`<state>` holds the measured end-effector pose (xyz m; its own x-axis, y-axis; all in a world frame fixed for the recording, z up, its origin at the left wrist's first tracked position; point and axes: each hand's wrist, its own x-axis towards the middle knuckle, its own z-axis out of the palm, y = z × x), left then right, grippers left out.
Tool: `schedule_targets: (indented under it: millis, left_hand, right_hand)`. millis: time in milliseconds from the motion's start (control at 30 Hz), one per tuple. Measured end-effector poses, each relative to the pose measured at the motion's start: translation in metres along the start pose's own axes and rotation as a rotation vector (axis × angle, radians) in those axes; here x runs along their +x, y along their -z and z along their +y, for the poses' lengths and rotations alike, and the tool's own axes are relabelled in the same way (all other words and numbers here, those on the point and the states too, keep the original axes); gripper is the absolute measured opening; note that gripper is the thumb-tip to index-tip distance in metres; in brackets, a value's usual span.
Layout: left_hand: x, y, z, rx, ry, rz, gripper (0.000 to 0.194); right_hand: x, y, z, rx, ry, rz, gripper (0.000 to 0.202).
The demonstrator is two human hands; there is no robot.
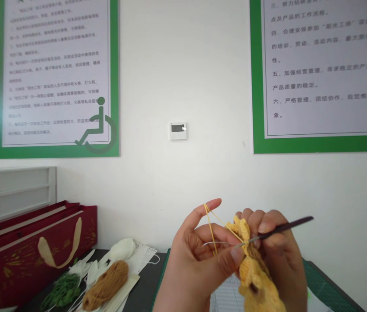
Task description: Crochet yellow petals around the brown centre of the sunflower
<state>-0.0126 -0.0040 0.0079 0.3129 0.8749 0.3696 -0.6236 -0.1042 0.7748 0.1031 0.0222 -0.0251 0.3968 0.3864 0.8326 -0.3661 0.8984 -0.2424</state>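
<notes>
My left hand (199, 251) pinches the edge of a yellow crocheted piece (258, 281) between thumb and fingers. Its index finger is raised, and yellow yarn (210, 225) loops over it and runs down to the stitches. In my right hand (277, 242) is a crochet hook (289, 225) with a dark handle, its metal shaft pointing left into the work. A thin, curved, wire-like strand (214, 243) shows by my left fingers; I cannot tell what it belongs to. The crocheted piece hangs down in front of my right palm, its lower end cut off by the frame.
On the dark table at left lie a brown yarn skein (107, 284), green yarn (62, 291) and white yarn (121, 249). Dark red gift bags (47, 255) stand behind them. A green mat (326, 286) and printed paper (227, 294) lie beneath my hands. Posters (186, 78) hang on the wall ahead.
</notes>
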Motion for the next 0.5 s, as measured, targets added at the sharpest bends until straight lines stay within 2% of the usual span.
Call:
schedule_targets:
  millis: [100,200,500]
  left_hand:
    - [0.0,0.0,0.0,0.053,-0.022,0.025,0.078]
    - [-0.002,0.001,0.001,0.102,-0.034,0.021,0.076]
    - [-0.002,0.004,0.001,0.205,-0.036,0.039,0.07]
  right_hand:
    - [0.001,0.006,0.0,0.031,-0.065,-0.049,0.017]
    - [0.003,0.015,-0.004,0.003,-0.068,-0.115,0.017]
    - [0.01,0.026,-0.022,-0.194,0.042,-0.267,0.016]
